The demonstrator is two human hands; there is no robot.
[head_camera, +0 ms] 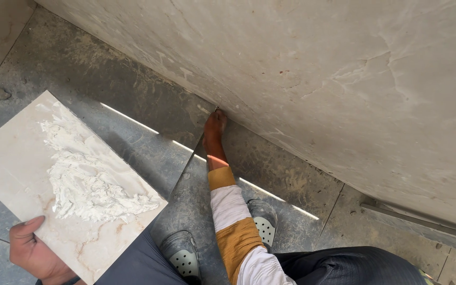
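The left hand (34, 252), at seven o'clock in the view, gripped a cream tile (62, 182) by its near edge, thumb on top, the tile serving as a board for a ragged heap of white putty (88, 184). The right hand (215, 132) reached to twelve o'clock, its fingers pressed at the joint where the wall (317, 74) met the floor (133, 105); whether it held anything could not be told. The tile sat tilted. Judged risk: the putty could slide off, or the one-handed hold could slip, since the weight lay well beyond the thumb. The floor was dark grey stone slabs, dusty and smeared. The wall was pale plaster, cracked toward two o'clock. Grey perforated clogs (183, 256) rested at six o'clock.
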